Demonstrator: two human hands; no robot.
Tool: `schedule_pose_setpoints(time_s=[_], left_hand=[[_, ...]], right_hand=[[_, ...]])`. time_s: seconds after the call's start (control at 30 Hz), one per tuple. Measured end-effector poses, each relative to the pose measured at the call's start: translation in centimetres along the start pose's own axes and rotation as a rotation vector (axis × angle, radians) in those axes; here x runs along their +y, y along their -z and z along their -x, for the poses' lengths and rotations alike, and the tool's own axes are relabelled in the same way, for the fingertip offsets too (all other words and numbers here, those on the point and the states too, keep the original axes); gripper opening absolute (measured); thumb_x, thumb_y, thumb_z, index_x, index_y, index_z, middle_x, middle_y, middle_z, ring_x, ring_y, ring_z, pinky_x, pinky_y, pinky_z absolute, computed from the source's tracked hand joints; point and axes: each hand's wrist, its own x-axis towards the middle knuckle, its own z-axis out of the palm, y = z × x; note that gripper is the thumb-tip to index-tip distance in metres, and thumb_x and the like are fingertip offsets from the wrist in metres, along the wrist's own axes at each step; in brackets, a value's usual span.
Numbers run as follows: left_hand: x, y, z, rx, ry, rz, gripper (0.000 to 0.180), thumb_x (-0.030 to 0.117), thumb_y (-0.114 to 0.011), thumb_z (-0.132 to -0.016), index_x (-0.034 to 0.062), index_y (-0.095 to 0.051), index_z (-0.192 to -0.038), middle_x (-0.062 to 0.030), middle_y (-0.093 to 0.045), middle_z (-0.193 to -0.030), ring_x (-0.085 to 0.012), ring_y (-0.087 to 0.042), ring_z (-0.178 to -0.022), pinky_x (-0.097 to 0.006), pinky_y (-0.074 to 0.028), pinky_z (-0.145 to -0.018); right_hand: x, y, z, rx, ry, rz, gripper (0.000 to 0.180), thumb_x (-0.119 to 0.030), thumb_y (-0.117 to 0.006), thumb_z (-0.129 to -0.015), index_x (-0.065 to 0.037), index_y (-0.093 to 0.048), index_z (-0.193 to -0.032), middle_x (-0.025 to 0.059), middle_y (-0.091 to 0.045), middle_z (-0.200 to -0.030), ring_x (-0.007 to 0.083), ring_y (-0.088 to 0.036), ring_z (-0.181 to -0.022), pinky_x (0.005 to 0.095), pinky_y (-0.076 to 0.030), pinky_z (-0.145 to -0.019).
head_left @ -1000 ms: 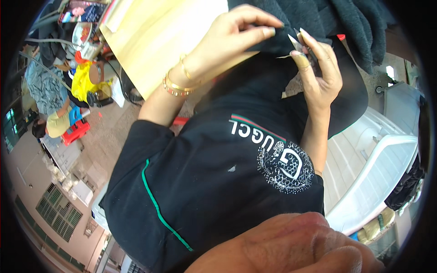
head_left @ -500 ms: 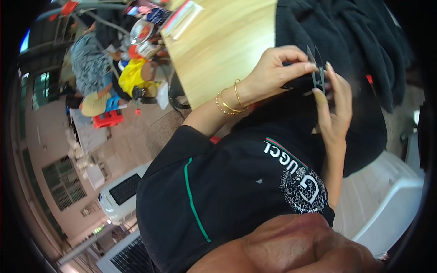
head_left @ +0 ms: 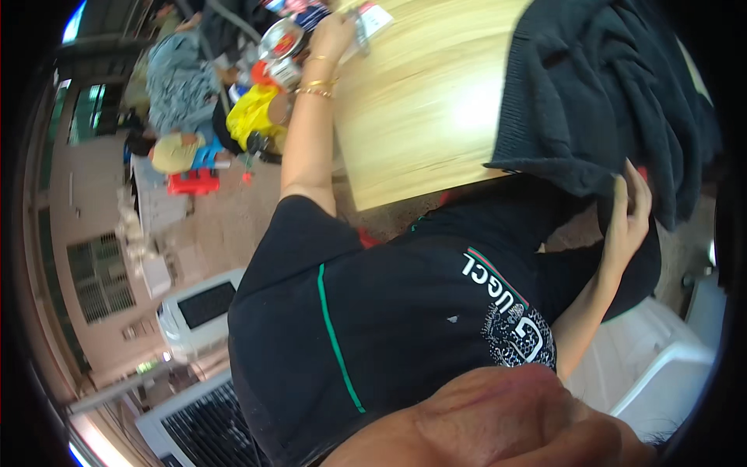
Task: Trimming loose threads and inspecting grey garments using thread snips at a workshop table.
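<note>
Head view: your left hand (head_left: 334,35) at the far left edge of the pale wood-grain table (head_left: 420,101), beside slim grey metal snips (head_left: 361,36); can't tell if fingers grip them. Your right hand (head_left: 628,218) at the lower edge of the charcoal knit garment (head_left: 583,109) draped rightward; pinch unclear.

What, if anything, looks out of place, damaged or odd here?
A small pale fleck on the black shirt: it sits apart from the printed design, though whether it is lint or damage I cannot tell. The dark garment at the right hand overhangs the table; nothing looks spilled.
</note>
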Motion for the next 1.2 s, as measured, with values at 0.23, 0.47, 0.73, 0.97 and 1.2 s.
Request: schedule_pose_setpoints(time_s=[0.23, 0.47, 0.73, 0.97, 1.2], left_hand=[[8.6, -1.4, 1.9, 0.228, -0.241, 0.230, 0.044, 0.030, -0.067, -0.088, 0.0021, -0.060, -0.122, -0.0208, -0.064, -0.112, -0.0338, -0.062, -0.102, -0.043, -0.050, -0.088], [23.2, -4.4, 6.9, -0.095, -0.958, 0.565, 0.045, 0.028, -0.066, -0.091, 0.0054, -0.057, -0.129, -0.0183, -0.059, -0.122, -0.0347, -0.056, -0.116, -0.039, -0.045, -0.100], [23.7, -2.4, 11.5, -0.398, -0.945, 0.368, 0.012, 0.017, -0.066, -0.084, 0.0050, -0.066, -0.086, -0.0128, -0.065, -0.080, -0.0317, -0.062, -0.082, -0.040, -0.050, -0.073], [24.3, 0.9, 9.6, -1.261, -0.836, 0.559, 0.026, 0.026, -0.067, -0.092, 0.0016, -0.070, -0.100, -0.0053, -0.070, -0.087, -0.0111, -0.064, -0.083, -0.027, -0.051, -0.075], [30.1, -2.4, 1.6, -0.105, -1.048, 0.480, 0.035, 0.021, -0.065, -0.093, 0.0063, -0.062, -0.125, -0.0105, -0.062, -0.123, -0.0224, -0.062, -0.107, -0.031, -0.051, -0.091]], right_hand=[[2.7, 0.3, -5.0, 0.082, -0.062, 0.017, 0.068, -0.030, -0.072, -0.089, -0.007, -0.043, -0.145, 0.0181, -0.050, -0.142, 0.0302, -0.051, -0.129, 0.0366, -0.045, -0.100], [4.7, 3.3, -9.8, 0.230, 0.015, 0.019, 0.059, -0.023, -0.066, -0.090, -0.010, -0.046, -0.144, 0.0191, -0.058, -0.132, 0.0289, -0.059, -0.118, 0.0347, -0.047, -0.096], [7.3, 2.4, -9.1, 0.312, -0.018, 0.185, 0.083, -0.039, -0.078, -0.078, 0.002, -0.045, -0.142, 0.0231, -0.054, -0.134, 0.0242, -0.061, -0.108, 0.0326, -0.046, -0.095], [6.5, 4.3, -8.5, 0.222, -0.105, -0.332, 0.043, -0.008, -0.072, -0.083, 0.005, -0.058, -0.122, 0.0056, -0.065, -0.103, 0.0139, -0.060, -0.101, 0.0251, -0.045, -0.092], [-5.3, 15.8, -0.2, 0.440, 0.054, -1.053, 0.047, -0.001, -0.052, -0.093, 0.004, -0.047, -0.140, 0.0075, -0.057, -0.110, 0.0179, -0.057, -0.108, 0.0299, -0.035, -0.110]])
